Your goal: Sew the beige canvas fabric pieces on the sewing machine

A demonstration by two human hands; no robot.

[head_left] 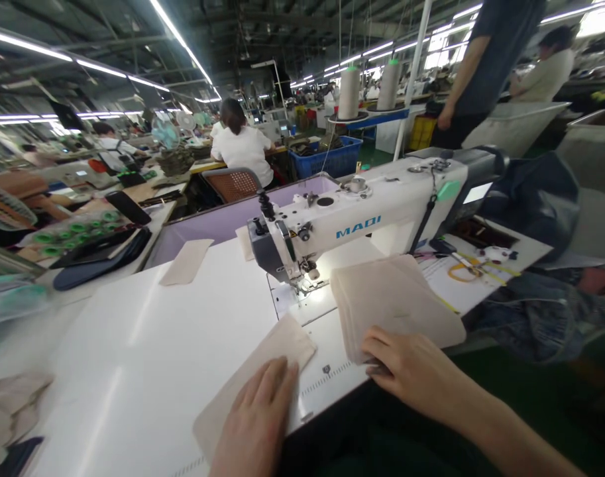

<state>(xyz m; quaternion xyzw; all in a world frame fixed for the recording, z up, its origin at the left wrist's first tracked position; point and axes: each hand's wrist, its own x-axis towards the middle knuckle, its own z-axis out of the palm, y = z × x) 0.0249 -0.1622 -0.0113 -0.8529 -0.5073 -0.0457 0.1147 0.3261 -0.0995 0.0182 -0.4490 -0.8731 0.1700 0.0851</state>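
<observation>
My left hand (262,411) lies flat on a beige fabric piece (277,344) on the white sewing table, fingers stretched out. At the right, my right hand (406,364) is curled at the near corner of a stack of beige fabric pieces (396,291). A small dark object (379,366) shows between its fingers; its kind is mostly hidden. Behind both hands stands a white sewing machine (356,212), its lit presser foot (309,285) between the loose piece and the stack. Nothing lies under the foot that I can make out.
Another beige piece (187,262) lies at the table's back left. Yellow-handled scissors (468,267) and a tape rest right of the machine. Two thread cones (349,93) stand behind it. A purple-walled bin (203,225) borders the back. A person in dark clothes (486,73) stands at right.
</observation>
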